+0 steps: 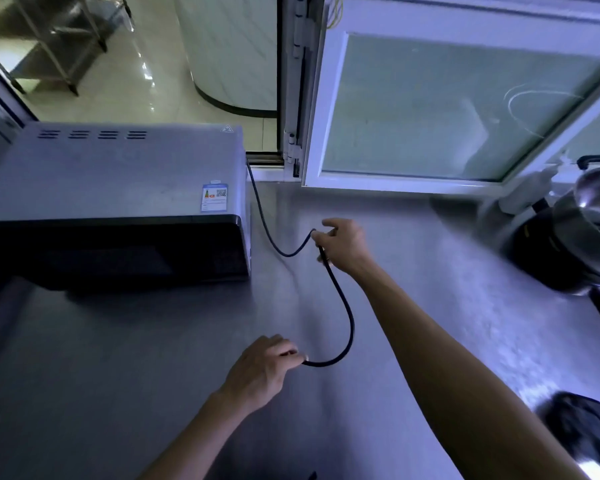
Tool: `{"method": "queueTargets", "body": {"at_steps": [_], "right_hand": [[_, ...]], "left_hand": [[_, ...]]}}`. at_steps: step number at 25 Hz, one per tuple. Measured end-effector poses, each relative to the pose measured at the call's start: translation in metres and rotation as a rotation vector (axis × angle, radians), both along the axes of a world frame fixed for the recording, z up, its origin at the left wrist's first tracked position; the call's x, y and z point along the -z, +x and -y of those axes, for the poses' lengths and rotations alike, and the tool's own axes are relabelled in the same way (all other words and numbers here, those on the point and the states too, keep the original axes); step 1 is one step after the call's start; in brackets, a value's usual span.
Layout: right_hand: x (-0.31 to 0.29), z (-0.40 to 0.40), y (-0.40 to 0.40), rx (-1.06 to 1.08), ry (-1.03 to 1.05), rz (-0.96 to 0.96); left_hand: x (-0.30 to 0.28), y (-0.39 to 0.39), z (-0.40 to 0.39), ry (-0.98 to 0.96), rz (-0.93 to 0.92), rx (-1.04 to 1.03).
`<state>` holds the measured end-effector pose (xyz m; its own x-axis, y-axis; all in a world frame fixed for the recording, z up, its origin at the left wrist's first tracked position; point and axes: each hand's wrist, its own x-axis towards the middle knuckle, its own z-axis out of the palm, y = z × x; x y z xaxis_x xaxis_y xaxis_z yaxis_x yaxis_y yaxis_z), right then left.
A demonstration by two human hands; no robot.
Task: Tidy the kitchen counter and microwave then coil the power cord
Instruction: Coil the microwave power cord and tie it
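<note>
Steel counter fills most of the view, dull grey w/ a bluish cast. Landmark: microwave, sitting at the counter's far left, grey top w/ vent slots at the back and a blue-white label near its front right corner, dark door facing the person.

Power cord, thin & black, leaves the microwave's rear right corner, drops along its right side, dips in a shallow sag just right of the microwave, then rises to the right hand. Right hand is right of the microwave, about level w/ its door; fingers curled, pinching the cord at the top of a bend, index finger sticking out a bit. From there the cord runs down toward the person in a long curve bulging right, then hooks back left to the left hand. Left hand is well in front of the microwave, nearer the person, fingers curled round the cord end; plug not visible, hidden in the grip.

Behind & right of the microwave: open white-framed window w/ frosted glass swung in over the counter. Far right of the microwave: shiny metal pot on a dark base. Beyond the microwave, tiled floor w/ a metal rack.
</note>
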<state>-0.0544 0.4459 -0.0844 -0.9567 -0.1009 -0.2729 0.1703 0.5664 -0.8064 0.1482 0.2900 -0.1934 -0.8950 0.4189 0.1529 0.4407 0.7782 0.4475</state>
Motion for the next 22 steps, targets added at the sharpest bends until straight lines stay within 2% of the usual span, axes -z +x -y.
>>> {"method": "queueTargets", "body": {"at_steps": [11,17,22], "right_hand": [[-0.065,-0.009,0.04,0.14,-0.013,-0.125],[-0.093,-0.044,0.055,0.131,0.188,-0.344],[-0.094,-0.062,0.065,0.179,0.073,-0.335]], "left_hand": [[-0.013,-0.046,0.055,0.056,0.077,-0.164],[-0.003,-0.1,0.037,0.076,0.187,-0.216],[0.0,-0.122,0.013,0.073,0.197,-0.305]]}}
